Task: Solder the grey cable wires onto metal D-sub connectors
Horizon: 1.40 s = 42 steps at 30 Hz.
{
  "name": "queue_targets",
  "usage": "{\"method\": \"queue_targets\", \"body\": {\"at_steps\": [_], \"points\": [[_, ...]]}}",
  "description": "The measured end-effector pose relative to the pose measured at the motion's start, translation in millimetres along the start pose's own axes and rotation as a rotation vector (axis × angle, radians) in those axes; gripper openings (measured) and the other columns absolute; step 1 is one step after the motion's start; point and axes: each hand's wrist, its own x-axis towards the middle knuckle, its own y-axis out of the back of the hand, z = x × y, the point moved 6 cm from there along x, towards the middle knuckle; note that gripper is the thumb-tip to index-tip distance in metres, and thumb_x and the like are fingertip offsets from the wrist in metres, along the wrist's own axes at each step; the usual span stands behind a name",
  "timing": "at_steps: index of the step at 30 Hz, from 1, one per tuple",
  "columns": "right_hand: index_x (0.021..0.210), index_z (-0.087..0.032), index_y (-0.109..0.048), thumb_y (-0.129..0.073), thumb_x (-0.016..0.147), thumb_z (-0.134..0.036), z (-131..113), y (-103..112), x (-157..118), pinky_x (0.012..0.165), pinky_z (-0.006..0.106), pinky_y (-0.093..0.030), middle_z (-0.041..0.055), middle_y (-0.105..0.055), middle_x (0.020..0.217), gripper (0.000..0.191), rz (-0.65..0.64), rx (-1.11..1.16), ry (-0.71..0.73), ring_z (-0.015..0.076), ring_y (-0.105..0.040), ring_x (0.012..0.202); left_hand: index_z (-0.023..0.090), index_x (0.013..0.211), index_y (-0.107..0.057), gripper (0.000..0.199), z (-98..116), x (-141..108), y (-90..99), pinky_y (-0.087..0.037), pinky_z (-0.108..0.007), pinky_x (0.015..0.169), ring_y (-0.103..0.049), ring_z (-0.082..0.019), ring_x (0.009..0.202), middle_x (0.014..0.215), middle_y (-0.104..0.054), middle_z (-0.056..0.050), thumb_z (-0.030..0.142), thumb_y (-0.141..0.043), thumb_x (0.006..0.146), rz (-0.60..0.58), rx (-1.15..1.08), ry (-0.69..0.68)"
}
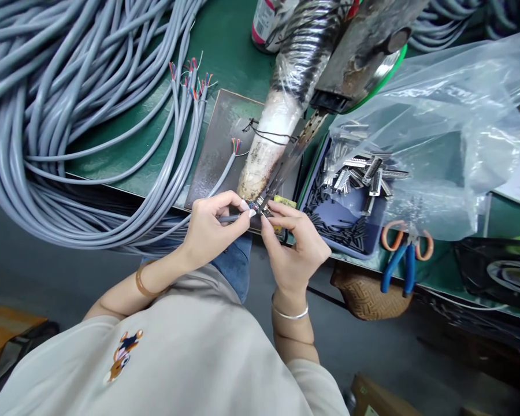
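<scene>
My left hand point(214, 226) pinches the end of a grey cable, its thin coloured wires point(253, 205) fanned out at the fingertips. Facing it, my right hand point(292, 240) has thumb and fingers closed on a small dark connector point(265, 211). Wires and connector meet between the two hands, under the tip of a metal soldering tool point(286, 164). Beside the tool hangs a plastic-wrapped hose point(271, 127). A yellow sponge point(285, 202) lies just beyond my right fingers. Another stripped cable end point(235, 147) rests on the dark board point(216, 124).
Grey cables point(47, 98) are heaped at the left. On the right stands a blue bin point(368, 248) with metal connectors point(372, 173) and black pins, partly under a clear bag point(442, 127). Pliers point(405, 254) lie at the table edge; a bottle point(266, 26) stands behind.
</scene>
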Motion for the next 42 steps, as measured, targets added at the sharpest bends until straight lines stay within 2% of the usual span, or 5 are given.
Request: {"method": "queue_targets", "body": {"at_steps": [12,18,35,39,42], "points": [[0.090,-0.024,-0.063,-0.072,0.090,-0.012,-7.9,0.6,0.6,0.081,0.027,-0.064,0.0027,-0.082,0.106,0.015,-0.005,-0.063,0.068,0.0165,-0.080,0.091,0.016,0.074,-0.064,0.008,2.6,-0.9,0.8,-0.024,-0.021,0.047,-0.031,-0.005,0.046,0.052,-0.043,0.008,0.019,-0.066,0.081,-0.035,0.008,-0.011],[0.091,-0.024,-0.062,-0.071,0.092,-0.013,-3.7,-1.1,-2.9,0.080,0.028,-0.064,0.0030,-0.082,0.104,0.014,-0.039,-0.081,0.073,0.0176,-0.080,0.092,0.015,0.075,-0.065,0.007,-3.4,-3.4,-1.2,-0.026,-0.021,0.048,-0.036,-0.006,0.049,0.056,-0.051,0.005,0.019,-0.066,0.081,-0.067,0.047,0.005],[0.090,-0.024,-0.063,-0.071,0.091,-0.010,-3.2,-0.7,-6.9,0.080,0.025,-0.063,0.0025,-0.083,0.104,0.016,-0.048,-0.078,0.086,0.0160,-0.081,0.091,0.016,0.074,-0.066,0.008,2.1,-6.5,-0.9,-0.029,-0.021,0.049,-0.038,-0.006,0.050,0.063,-0.061,0.004,0.013,-0.065,0.082,-0.061,0.131,-0.117],[0.089,-0.024,-0.064,-0.071,0.091,-0.010,-5.2,1.3,-9.8,0.078,0.023,-0.063,0.0021,-0.083,0.102,0.016,-0.040,-0.114,0.098,0.0154,-0.081,0.089,0.016,0.078,-0.065,0.007,1.4,-11.2,-3.4,-0.033,-0.019,0.048,-0.046,-0.006,0.052,0.069,-0.067,0.003,0.015,-0.065,0.085,-0.099,0.140,-0.138],[0.089,-0.024,-0.064,-0.072,0.091,-0.011,-6.7,4.3,-12.1,0.075,0.022,-0.063,0.0015,-0.084,0.099,0.015,-0.018,-0.139,0.095,0.0148,-0.081,0.085,0.017,0.096,-0.067,0.010,-2.6,-17.5,-4.7,-0.042,-0.018,0.051,-0.060,-0.008,0.061,0.084,-0.075,0.000,0.015,-0.068,0.086,-0.117,0.152,-0.168]]}}
